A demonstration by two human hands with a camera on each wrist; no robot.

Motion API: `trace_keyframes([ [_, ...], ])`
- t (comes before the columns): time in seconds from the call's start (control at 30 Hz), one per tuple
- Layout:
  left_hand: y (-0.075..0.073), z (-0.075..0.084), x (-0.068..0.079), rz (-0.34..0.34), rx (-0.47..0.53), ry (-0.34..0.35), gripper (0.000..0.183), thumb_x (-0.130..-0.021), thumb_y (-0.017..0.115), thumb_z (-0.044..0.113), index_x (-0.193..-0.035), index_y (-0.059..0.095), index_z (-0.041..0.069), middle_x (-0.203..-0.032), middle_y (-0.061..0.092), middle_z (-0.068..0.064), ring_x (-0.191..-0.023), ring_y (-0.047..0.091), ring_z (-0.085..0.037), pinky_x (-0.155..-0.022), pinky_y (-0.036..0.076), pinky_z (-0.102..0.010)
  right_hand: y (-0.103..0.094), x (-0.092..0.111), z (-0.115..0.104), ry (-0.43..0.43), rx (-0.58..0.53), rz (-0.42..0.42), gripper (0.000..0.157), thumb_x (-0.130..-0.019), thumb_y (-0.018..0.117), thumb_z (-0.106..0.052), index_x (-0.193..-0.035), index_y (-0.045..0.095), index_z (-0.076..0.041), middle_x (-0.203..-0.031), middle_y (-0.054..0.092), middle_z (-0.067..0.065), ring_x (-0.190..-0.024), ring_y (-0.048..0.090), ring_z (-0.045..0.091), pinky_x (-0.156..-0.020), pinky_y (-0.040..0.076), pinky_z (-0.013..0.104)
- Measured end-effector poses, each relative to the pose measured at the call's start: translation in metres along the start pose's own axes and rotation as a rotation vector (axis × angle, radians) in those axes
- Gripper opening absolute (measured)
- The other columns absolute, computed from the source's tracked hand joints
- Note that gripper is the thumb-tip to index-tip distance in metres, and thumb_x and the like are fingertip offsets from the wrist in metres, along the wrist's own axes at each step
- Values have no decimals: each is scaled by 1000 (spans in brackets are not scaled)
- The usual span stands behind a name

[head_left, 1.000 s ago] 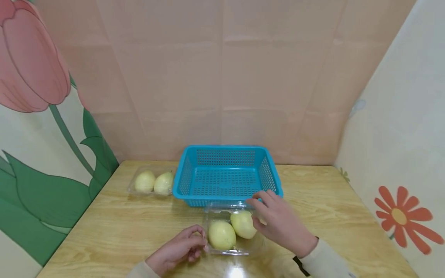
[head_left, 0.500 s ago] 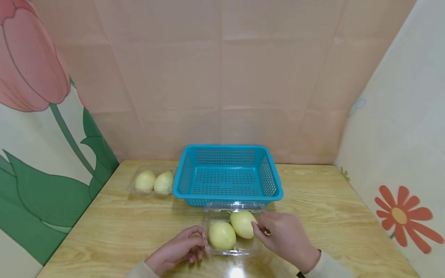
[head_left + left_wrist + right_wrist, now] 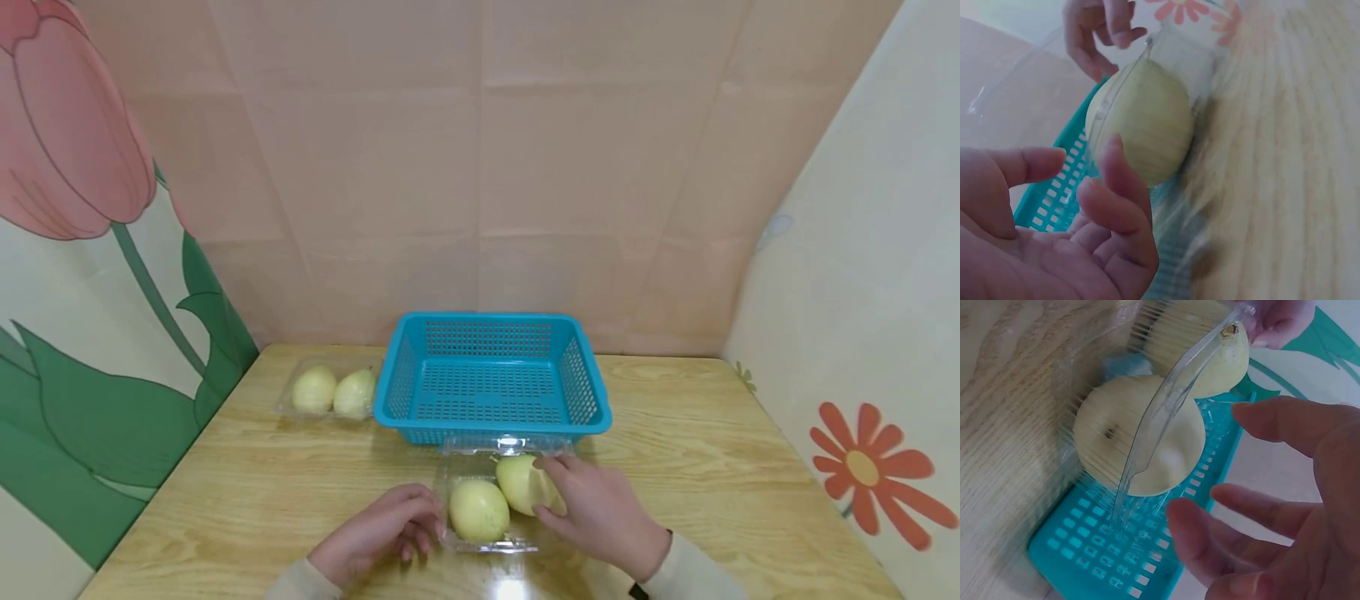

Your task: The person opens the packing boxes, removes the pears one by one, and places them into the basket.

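Note:
In the head view, a clear plastic fruit box point(image 3: 506, 547) sits near the front of the table and holds two pale yellow-green pears. My left hand point(image 3: 384, 532) rests at its left edge, fingers loosely bent beside the front pear point(image 3: 478, 511). My right hand point(image 3: 603, 510) hovers over the right side of the box. Its thumb and fingers are spread around the rear pear point(image 3: 516, 479), partly covering it. In the right wrist view, a gap shows between those fingertips and the pear point(image 3: 1138, 434). The left wrist view shows the left palm up, gripping nothing.
Right behind the box stands a blue perforated basket point(image 3: 487, 392) with nothing in it. Another clear box point(image 3: 288, 400) with two pears stands to its left, close against the basket. Wall coverings enclose the table's back and sides.
My right hand first drew down from the box's back edge to the right of the rear pear, then moved left over it, its fingers spreading. The left hand has barely shifted.

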State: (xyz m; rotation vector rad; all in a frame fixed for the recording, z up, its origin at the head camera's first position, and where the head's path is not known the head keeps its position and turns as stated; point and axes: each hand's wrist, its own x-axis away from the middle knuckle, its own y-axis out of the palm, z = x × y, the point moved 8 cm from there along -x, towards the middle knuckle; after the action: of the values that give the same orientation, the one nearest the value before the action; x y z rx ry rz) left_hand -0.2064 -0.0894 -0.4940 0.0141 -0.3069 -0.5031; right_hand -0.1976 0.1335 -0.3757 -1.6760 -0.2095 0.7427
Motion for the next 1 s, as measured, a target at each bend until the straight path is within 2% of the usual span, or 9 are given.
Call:
trace_keyframes([
  [0.17,-7,4,-8,58,-22,22,22,-96,56,17,-106,57,-3,-83,67,-5,-62,56,-11,-48,41,-21,8,-5,7,50,-22,-77,54,-76,82,-40,-117,66,-8,-98,71,5,-61,58,11,-44,36,20],
  [0.3,-10,5,-15,92,-50,40,25,-99,57,21,-107,58,-2,-83,65,-3,-62,54,-11,-49,41,-22,16,-9,9,85,-50,-131,57,-76,82,-41,-119,65,-8,-85,69,2,-56,52,7,-42,34,21],
  [0.37,-11,6,-18,102,-63,49,27,-99,58,23,-108,58,-3,-85,65,-4,-63,54,-11,-51,41,-22,20,-11,10,98,-58,-145,58,-76,81,-39,-121,65,-6,-88,71,5,-55,49,7,-41,33,21],
  [0.47,-12,8,-22,115,-82,59,30,-98,60,23,-111,59,-4,-87,65,-6,-65,54,-12,-52,42,-22,23,-15,9,99,-60,-139,59,-75,81,-37,-122,66,-4,-103,73,11,-64,58,13,-42,35,21],
  [0.6,-13,11,-24,115,-94,59,31,-96,61,20,-113,58,-7,-86,65,-5,-66,53,-11,-53,42,-21,28,-19,8,95,-56,-137,59,-74,81,-36,-121,66,-4,-102,72,11,-76,63,19,-46,39,22],
  [0.83,-12,12,-27,97,-94,58,26,-96,60,16,-110,58,-7,-81,64,-1,-64,52,-11,-52,40,-21,36,-26,9,119,-53,-183,64,-71,83,-39,-122,63,-7,-88,69,4,-73,61,17,-49,44,28],
  [1.0,-13,9,-28,99,-87,51,24,-95,61,16,-108,58,-4,-81,64,-2,-64,53,-10,-52,41,-21,41,-27,8,112,-48,-187,59,-68,83,-41,-114,62,-10,-81,65,-1,-69,59,15,-49,42,29],
])
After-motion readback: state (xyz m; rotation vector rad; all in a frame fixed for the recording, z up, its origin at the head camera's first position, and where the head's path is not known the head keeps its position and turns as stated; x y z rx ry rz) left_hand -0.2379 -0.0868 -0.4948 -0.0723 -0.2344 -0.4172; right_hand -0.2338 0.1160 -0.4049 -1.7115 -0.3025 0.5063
